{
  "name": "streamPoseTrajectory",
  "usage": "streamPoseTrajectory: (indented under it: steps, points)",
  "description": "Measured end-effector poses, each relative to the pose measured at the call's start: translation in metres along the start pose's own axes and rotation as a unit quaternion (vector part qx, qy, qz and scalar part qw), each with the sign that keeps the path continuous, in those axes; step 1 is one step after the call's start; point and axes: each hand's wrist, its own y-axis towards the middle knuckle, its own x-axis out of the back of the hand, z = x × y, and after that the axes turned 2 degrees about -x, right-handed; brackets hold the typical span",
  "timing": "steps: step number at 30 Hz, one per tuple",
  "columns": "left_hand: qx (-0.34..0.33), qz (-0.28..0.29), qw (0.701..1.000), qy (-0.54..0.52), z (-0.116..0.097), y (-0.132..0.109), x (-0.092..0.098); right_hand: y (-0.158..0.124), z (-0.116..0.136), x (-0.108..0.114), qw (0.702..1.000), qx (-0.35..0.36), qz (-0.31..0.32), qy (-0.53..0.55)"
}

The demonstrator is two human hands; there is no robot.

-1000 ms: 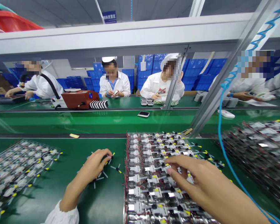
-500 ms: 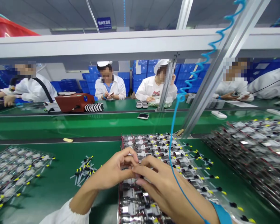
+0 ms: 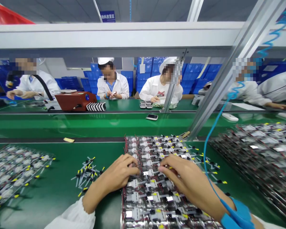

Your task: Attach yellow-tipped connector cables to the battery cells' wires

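Silver foil modules (image 3: 152,198) in tight wired rows, and both hands are right on them! Left fingertips (image 3: 134,168) curl together at the stack's near-left edge; right fingers (image 3: 163,168) bunch together on top, and you can't tell whether either pinches a piece. Behind them, the left hand (image 3: 118,176) and right hand (image 3: 188,179) sit close, a blue wrist strap (image 3: 237,216) on the right wrist, its coiled blue cord (image 3: 204,152) rising beside the stack. Left of the stack, loose yellow-tipped leads (image 3: 87,173), then another wired batch (image 3: 16,171); right of it, a third wired batch (image 3: 259,149)!

Glossy silver foil packs (image 3: 152,203), matt green bench mat (image 3: 50,210) (smooth-looking surface)
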Motion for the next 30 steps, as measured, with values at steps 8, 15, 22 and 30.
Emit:
streamPoseTrajectory:
  steps: [8, 15, 22, 30]
  points:
    - [0.004, -0.015, 0.999, -0.037, -0.001, 0.000, 0.007, 0.013, 0.010, 0.001, 0.998, 0.010, 0.064, -0.002]
    - [0.034, -0.045, 0.994, -0.097, -0.008, -0.007, 0.010, 0.034, 0.013, -0.021, 0.997, 0.013, 0.053, 0.062]
    - [0.121, -0.059, 0.973, -0.190, -0.006, -0.013, 0.003, 0.041, 0.023, -0.039, 0.990, -0.055, 0.069, 0.106]
    - [0.129, -0.046, 0.963, -0.234, -0.005, -0.015, 0.003, 0.039, 0.019, -0.056, 0.990, -0.066, 0.051, 0.112]
